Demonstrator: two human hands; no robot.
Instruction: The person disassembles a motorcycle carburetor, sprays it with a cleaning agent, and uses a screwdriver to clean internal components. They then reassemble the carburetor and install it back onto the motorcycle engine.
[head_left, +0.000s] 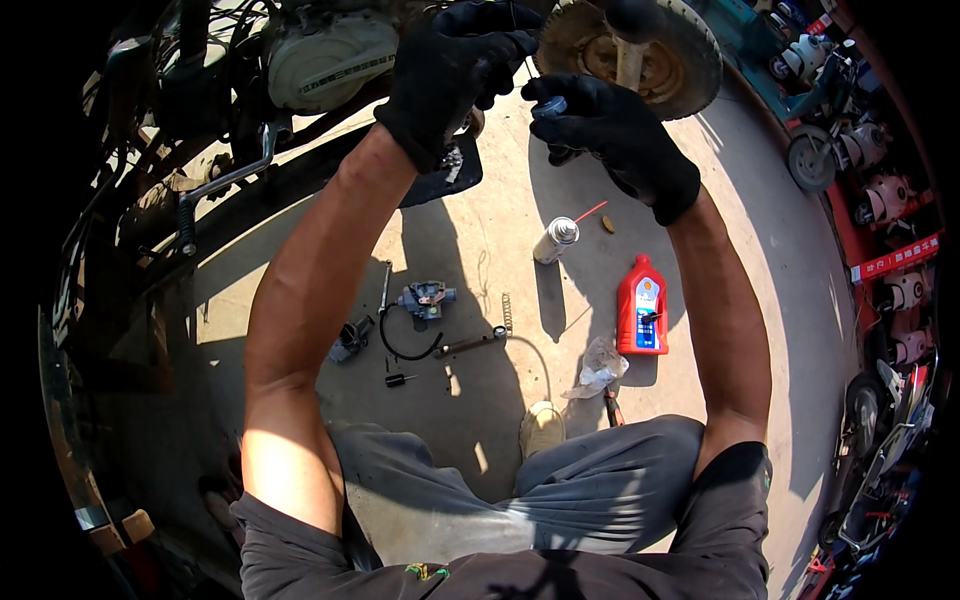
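Note:
Both my hands wear black gloves and are raised close together at the top of the view. My left hand has its fingers curled together; a thin dark wire or cable shows by its fingertips, but what they grip is hard to make out. Between the thumb and fingers of my right hand is a small blue-grey round part. Below them on the concrete floor lie a metal carburetor, a coil spring, a curved black hose and a small black cylinder.
A spray can with a red straw stands beside a red oil bottle. Crumpled clear plastic lies nearby. A vehicle's engine and frame occupy the upper left, a wheel the top. Scooters line the right side.

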